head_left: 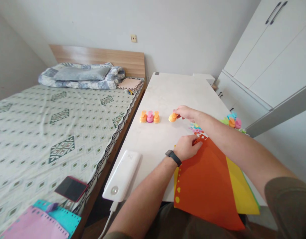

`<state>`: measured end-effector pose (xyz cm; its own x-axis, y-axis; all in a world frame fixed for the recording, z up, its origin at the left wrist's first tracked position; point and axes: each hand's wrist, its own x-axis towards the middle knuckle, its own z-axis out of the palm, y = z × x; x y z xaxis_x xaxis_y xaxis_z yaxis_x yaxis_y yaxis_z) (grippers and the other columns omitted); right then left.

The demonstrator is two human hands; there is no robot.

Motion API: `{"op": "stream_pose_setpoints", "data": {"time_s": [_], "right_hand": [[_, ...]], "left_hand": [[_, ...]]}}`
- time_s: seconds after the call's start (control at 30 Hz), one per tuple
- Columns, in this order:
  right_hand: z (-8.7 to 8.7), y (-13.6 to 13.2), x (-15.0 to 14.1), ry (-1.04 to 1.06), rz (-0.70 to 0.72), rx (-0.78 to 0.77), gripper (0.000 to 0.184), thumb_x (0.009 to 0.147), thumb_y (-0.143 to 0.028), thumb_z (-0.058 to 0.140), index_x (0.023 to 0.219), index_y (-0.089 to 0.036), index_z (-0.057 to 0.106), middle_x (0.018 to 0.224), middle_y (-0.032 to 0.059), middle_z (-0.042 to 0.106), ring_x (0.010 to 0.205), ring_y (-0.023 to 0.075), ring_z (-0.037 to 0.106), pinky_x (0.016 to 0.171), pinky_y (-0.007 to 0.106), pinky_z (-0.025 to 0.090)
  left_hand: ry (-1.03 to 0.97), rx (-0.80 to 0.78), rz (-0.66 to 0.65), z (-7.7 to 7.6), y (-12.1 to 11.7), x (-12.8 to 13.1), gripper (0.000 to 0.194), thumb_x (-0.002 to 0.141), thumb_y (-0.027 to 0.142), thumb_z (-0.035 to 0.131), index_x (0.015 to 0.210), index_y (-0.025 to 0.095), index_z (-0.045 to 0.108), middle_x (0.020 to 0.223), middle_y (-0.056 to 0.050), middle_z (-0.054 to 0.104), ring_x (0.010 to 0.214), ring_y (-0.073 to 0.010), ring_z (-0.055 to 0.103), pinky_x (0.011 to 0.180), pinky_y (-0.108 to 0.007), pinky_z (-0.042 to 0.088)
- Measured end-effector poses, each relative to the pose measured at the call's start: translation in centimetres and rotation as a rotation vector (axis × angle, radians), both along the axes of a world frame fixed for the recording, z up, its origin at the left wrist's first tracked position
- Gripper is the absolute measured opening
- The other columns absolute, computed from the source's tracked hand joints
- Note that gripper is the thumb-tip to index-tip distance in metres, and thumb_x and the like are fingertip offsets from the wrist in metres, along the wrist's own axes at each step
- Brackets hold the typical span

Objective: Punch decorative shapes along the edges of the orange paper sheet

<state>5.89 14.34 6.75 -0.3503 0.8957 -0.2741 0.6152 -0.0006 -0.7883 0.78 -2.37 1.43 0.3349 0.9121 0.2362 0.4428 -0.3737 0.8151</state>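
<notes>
My right hand point(184, 113) is closed round an orange-yellow craft paper punch point(172, 117), at or just above the white table. To its left, two orange punches with a pink punch point(150, 117) between them stand in a row. My left hand point(189, 147) grips the far edge of an orange-red sheet of paper point(205, 182), fingers partly hidden. Shaped holes run along that sheet's left edge, and more show at its far edge. Yellow paper point(239, 189) lies underneath. Small coloured cut-outs point(195, 128) are heaped just beyond the sheet, partly behind my right arm.
On the white table point(177, 89), a white power bank point(123, 176) with a cable lies at the left edge. More coloured punches point(232, 120) stand at the right. The bed point(55, 116) holds a phone point(71, 188) and punched pink paper point(34, 224).
</notes>
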Motion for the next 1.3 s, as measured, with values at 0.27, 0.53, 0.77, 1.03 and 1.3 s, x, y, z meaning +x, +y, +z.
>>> {"op": "stream_pose_setpoints", "data": {"time_s": [0.27,0.53,0.77,1.03,1.3], "right_hand": [[-0.9,0.8,-4.7,-0.164,0.066,0.079,0.022,0.086,-0.029,0.073,0.072,-0.016,0.062,0.063,0.002,0.057,0.07,0.017,0.051,0.064,0.03,0.033],[-2.2,1.8,-7.4,-0.256,0.118,0.096,0.021,0.087,-0.038,0.071,0.079,-0.019,0.066,0.062,0.0046,0.058,0.066,0.0193,0.051,0.06,0.031,0.037],[-3.0,2.0,-7.6,-0.268,0.088,0.169,0.026,0.091,-0.041,0.065,0.076,-0.02,0.064,0.065,0.0057,0.057,0.066,0.0194,0.05,0.064,0.032,0.035],[-2.6,2.2,-6.6,-0.259,0.07,0.239,0.026,0.088,-0.045,0.069,0.081,-0.02,0.067,0.077,0.0073,0.067,0.071,0.0204,0.058,0.068,0.032,0.039],[0.3,5.4,3.0,-0.34,-0.096,0.371,0.028,0.088,-0.046,0.07,0.092,-0.018,0.07,0.083,0.0051,0.073,0.074,0.017,0.061,0.066,0.027,0.04]], "left_hand": [[0.01,-0.037,0.003,0.1,0.0,0.0,0.027,0.092,0.032,0.054,0.068,0.02,0.049,0.063,0.002,0.052,0.059,-0.0121,0.043,0.06,-0.028,0.03],[-0.02,-0.038,-0.019,0.2,0.0,-0.2,0.019,0.092,0.029,0.054,0.077,0.018,0.061,0.068,0.001,0.06,0.061,-0.012,0.048,0.061,-0.026,0.033],[0.022,-0.034,0.014,0.1,0.1,0.0,0.018,0.09,0.026,0.054,0.075,0.017,0.061,0.067,0.0,0.061,0.06,-0.0123,0.049,0.06,-0.026,0.032],[-0.01,-0.044,0.004,0.2,0.1,-0.1,0.02,0.091,0.027,0.054,0.073,0.019,0.055,0.065,0.001,0.057,0.061,-0.0121,0.047,0.06,-0.026,0.032],[0.006,-0.046,0.052,0.0,0.3,-0.1,0.033,0.094,0.035,0.055,0.067,0.02,0.043,0.059,0.006,0.04,0.057,-0.0106,0.036,0.058,-0.029,0.022]]}}
